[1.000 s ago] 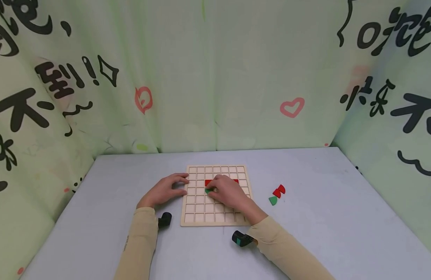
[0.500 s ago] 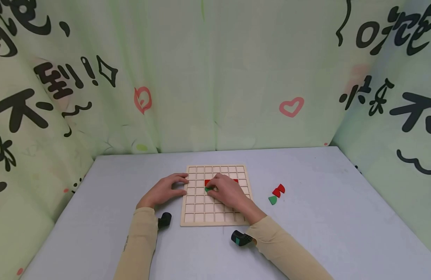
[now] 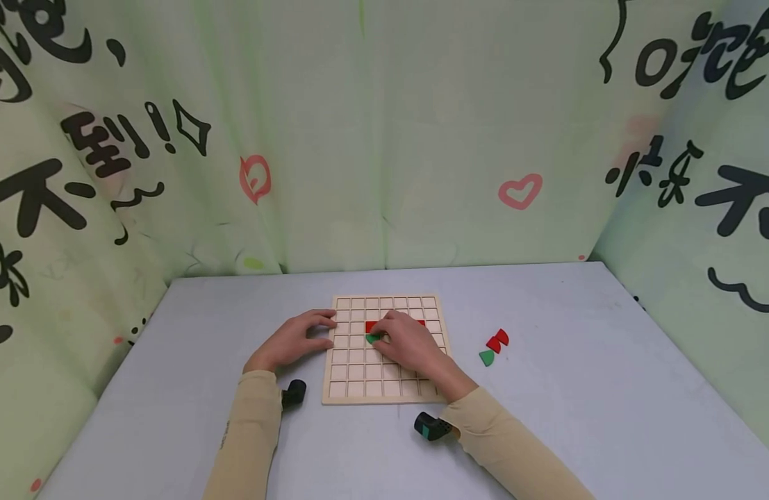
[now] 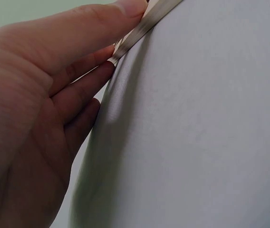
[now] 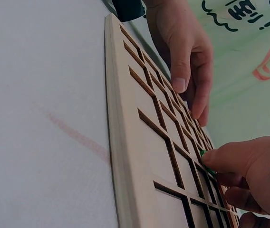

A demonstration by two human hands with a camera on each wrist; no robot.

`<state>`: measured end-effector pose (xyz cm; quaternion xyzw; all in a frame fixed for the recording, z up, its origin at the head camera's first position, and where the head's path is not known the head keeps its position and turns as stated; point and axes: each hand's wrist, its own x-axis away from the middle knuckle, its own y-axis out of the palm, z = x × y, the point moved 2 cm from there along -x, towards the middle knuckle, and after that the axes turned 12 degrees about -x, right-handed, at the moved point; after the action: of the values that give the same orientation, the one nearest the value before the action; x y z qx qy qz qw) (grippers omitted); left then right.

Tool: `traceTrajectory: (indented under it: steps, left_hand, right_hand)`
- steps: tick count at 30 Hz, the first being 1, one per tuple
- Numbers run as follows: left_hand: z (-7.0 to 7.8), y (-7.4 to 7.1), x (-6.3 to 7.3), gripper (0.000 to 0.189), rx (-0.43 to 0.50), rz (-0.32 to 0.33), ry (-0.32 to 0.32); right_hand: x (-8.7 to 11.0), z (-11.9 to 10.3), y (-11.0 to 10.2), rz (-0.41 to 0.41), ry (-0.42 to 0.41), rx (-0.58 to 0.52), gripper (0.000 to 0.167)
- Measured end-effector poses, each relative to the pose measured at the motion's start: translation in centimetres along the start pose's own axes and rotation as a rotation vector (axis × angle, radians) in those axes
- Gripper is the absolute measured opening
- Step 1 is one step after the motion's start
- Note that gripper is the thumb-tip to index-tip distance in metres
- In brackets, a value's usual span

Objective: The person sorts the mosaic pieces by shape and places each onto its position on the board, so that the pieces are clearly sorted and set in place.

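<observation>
A wooden grid board lies flat on the table. My left hand is at its left edge; in the left wrist view the thumb and fingertips touch the rim, with the fingers fairly straight. Over the middle of the board, my right hand pinches a small green piece at one of the squares. That green piece shows only in part beside the thumb in the right wrist view. Red pieces sit in the row just beyond, partly hidden by the right hand.
Right of the board, two red wedge-shaped pieces and a green wedge-shaped piece lie on the white table. Printed curtains stand behind the table and along both sides. Black wrist cameras hang by the sleeves.
Both hands keep nearly the same place. The right fingers have shifted very slightly, and a little more of the green piece shows beneath them.
</observation>
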<state>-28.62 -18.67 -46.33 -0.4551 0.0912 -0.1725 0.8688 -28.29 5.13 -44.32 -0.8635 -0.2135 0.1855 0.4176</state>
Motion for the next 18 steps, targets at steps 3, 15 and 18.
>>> traceTrajectory:
  steps: [3, 15, 18]
  left_hand:
    - [-0.07, 0.02, -0.08, 0.038, -0.006, 0.003, 0.003]
    - [-0.26, 0.15, -0.12, 0.037, -0.004, 0.007, 0.004]
    - [-0.27, 0.18, -0.14, 0.037, -0.004, 0.010, 0.006]
  right_hand:
    - [0.00, 0.14, -0.01, 0.003, 0.000, -0.003, 0.014]
    - [-0.03, 0.24, 0.08, 0.025, 0.002, -0.010, 0.012]
    - [-0.03, 0.26, 0.09, 0.034, 0.003, -0.010, 0.012]
